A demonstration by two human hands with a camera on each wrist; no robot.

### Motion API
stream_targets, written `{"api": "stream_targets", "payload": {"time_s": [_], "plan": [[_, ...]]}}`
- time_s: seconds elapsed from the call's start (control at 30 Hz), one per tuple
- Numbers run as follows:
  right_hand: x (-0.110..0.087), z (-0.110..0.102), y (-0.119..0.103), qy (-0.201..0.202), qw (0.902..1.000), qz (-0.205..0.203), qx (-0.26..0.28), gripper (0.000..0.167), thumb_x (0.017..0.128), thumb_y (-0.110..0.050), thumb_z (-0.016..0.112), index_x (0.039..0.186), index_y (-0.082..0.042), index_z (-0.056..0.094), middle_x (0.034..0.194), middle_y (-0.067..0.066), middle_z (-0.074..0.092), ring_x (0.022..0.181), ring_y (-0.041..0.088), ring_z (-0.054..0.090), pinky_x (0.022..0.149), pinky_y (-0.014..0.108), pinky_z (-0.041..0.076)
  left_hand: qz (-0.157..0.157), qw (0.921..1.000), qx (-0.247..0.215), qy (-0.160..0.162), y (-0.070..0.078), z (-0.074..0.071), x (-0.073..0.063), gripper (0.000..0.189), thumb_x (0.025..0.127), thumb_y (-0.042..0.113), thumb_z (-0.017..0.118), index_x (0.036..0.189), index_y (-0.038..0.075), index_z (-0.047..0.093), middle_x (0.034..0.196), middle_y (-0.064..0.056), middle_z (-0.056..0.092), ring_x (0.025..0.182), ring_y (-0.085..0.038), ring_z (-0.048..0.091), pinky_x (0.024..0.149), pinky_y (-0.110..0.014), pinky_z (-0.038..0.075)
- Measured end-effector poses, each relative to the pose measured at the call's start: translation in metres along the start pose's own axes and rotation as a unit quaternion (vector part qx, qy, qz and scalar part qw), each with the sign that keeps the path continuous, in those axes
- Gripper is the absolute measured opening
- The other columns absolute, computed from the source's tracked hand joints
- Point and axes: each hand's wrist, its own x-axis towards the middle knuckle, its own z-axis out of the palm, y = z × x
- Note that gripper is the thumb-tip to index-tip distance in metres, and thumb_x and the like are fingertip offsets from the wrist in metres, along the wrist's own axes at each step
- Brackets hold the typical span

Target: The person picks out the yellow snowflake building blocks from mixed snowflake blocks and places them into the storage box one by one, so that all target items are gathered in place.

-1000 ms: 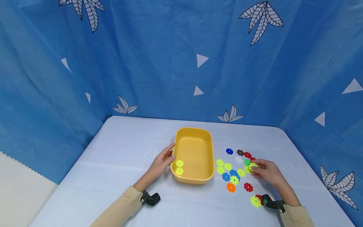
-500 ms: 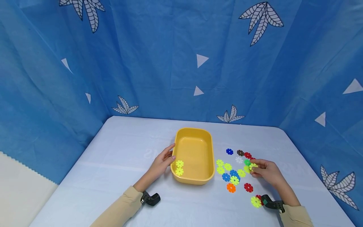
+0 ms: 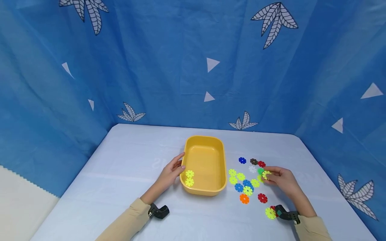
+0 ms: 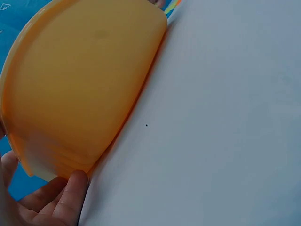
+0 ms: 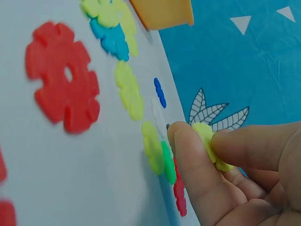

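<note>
My left hand (image 3: 170, 172) holds the left rim of a yellow plastic tub (image 3: 223, 164), with the thumb at the rim and fingers along the outer wall (image 4: 84, 80). Two yellow-green notched snowflake discs (image 3: 189, 178) lie inside, near its front left corner. To the right of the tub, my right hand (image 3: 281, 180) pinches a yellow-green snowflake disc (image 5: 205, 136) between thumb and fingers, raised off the table in the right wrist view. Below those fingers lie a green disc (image 5: 167, 162), a yellow-green disc (image 5: 153, 147) and a red disc (image 5: 179, 188).
Scattered right of the tub are several more discs, among them a dark blue one (image 3: 242, 160), a brown one (image 3: 253, 161), an orange one (image 3: 244, 198) and a red one (image 3: 262, 198). A white cloth covers the table (image 3: 135, 147). Blue curtain (image 3: 169, 67) encloses the back and sides.
The whole head view shifts slightly left. My right hand keeps its pinch on the yellow-green disc and moves very little. The left hand and tub stay as they were.
</note>
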Motion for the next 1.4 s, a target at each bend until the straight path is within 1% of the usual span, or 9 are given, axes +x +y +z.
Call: {"api": "stream_targets", "payload": {"time_s": [0.07, 0.2, 0.47, 0.57, 0.73, 0.9, 1.07, 1.27, 1.4], "plan": [[0.001, 0.002, -0.002, -0.005, 0.9999, -0.005, 0.015, 0.047, 0.102, -0.012, 0.059, 0.142, 0.012, 0.05, 0.135, 0.034, 0.056, 0.088, 0.006, 0.073, 0.078, 0.021, 0.062, 0.001, 1.0, -0.001, 0.001, 0.0, -0.001, 0.0, 0.058, 0.103, 0.019, 0.06, 0.157, 0.021, 0.041, 0.148, -0.022, 0.055, 0.133, -0.037, 0.058, 0.101, -0.043, 0.059], [0.0, 0.005, -0.011, -0.02, 0.999, -0.007, 0.038, 0.049, 0.104, -0.015, 0.056, 0.144, 0.012, 0.047, 0.145, 0.036, 0.047, 0.092, 0.004, 0.073, 0.081, 0.02, 0.062, 0.001, 1.0, 0.0, 0.003, -0.001, -0.002, 0.0, 0.058, 0.102, 0.019, 0.06, 0.157, 0.02, 0.041, 0.147, -0.023, 0.055, 0.132, -0.037, 0.059, 0.1, -0.043, 0.059], [0.001, 0.02, -0.041, -0.055, 0.9939, -0.018, 0.093, 0.049, 0.106, -0.012, 0.05, 0.148, 0.012, 0.041, 0.151, 0.035, 0.041, 0.099, 0.007, 0.075, 0.087, 0.021, 0.061, 0.002, 1.0, -0.004, 0.005, 0.0, -0.002, 0.0, 0.058, 0.102, 0.019, 0.06, 0.157, 0.021, 0.041, 0.146, -0.022, 0.056, 0.131, -0.037, 0.059, 0.1, -0.043, 0.059], [0.001, 0.028, -0.055, -0.065, 0.992, -0.023, 0.106, 0.048, 0.106, -0.011, 0.05, 0.148, 0.012, 0.041, 0.15, 0.034, 0.043, 0.102, 0.01, 0.075, 0.091, 0.027, 0.061, 0.002, 1.0, -0.004, 0.005, 0.0, 0.0, 0.0, 0.057, 0.103, 0.019, 0.059, 0.157, 0.02, 0.041, 0.147, -0.022, 0.056, 0.132, -0.037, 0.059, 0.1, -0.043, 0.059], [0.002, 0.045, -0.075, -0.071, 0.9923, -0.03, 0.096, 0.046, 0.106, -0.01, 0.051, 0.147, 0.009, 0.044, 0.145, 0.032, 0.05, 0.108, 0.018, 0.075, 0.094, 0.034, 0.06, -0.002, 1.0, -0.004, 0.006, 0.001, 0.002, -0.001, 0.057, 0.103, 0.018, 0.059, 0.157, 0.021, 0.041, 0.146, -0.021, 0.056, 0.131, -0.036, 0.06, 0.1, -0.042, 0.059], [0.004, 0.063, -0.093, -0.091, 0.9878, -0.055, 0.114, 0.045, 0.105, -0.008, 0.051, 0.146, 0.011, 0.046, 0.142, 0.031, 0.053, 0.108, 0.019, 0.074, 0.093, 0.031, 0.06, 0.001, 1.0, -0.003, 0.009, 0.001, 0.002, -0.002, 0.057, 0.102, 0.018, 0.06, 0.156, 0.02, 0.042, 0.146, -0.021, 0.057, 0.13, -0.036, 0.06, 0.099, -0.042, 0.06], [0.004, 0.082, -0.11, -0.117, 0.9821, -0.071, 0.129, 0.043, 0.104, -0.007, 0.054, 0.142, 0.011, 0.05, 0.14, 0.03, 0.056, 0.105, 0.019, 0.075, 0.088, 0.027, 0.062, 0.0, 1.0, -0.001, 0.01, 0.001, 0.002, -0.001, 0.057, 0.102, 0.018, 0.06, 0.156, 0.021, 0.042, 0.145, -0.021, 0.057, 0.129, -0.035, 0.061, 0.098, -0.042, 0.06], [0.004, 0.105, -0.125, -0.157, 0.9731, -0.082, 0.147, 0.04, 0.101, 0.0, 0.053, 0.138, 0.014, 0.052, 0.133, 0.029, 0.06, 0.101, 0.02, 0.076, 0.088, 0.029, 0.062, -0.002, 1.0, 0.0, 0.009, 0.001, 0.002, -0.001, 0.057, 0.102, 0.018, 0.06, 0.157, 0.021, 0.042, 0.145, -0.021, 0.057, 0.129, -0.036, 0.061, 0.099, -0.041, 0.06], [0.003, 0.119, -0.131, -0.168, 0.9722, -0.081, 0.142, 0.038, 0.101, 0.0, 0.054, 0.136, 0.013, 0.055, 0.128, 0.025, 0.065, 0.1, 0.022, 0.077, 0.089, 0.033, 0.063, -0.003, 0.9999, 0.005, 0.01, 0.001, 0.003, -0.001, 0.057, 0.102, 0.019, 0.059, 0.157, 0.021, 0.042, 0.145, -0.021, 0.057, 0.129, -0.036, 0.061, 0.098, -0.04, 0.06]]}}
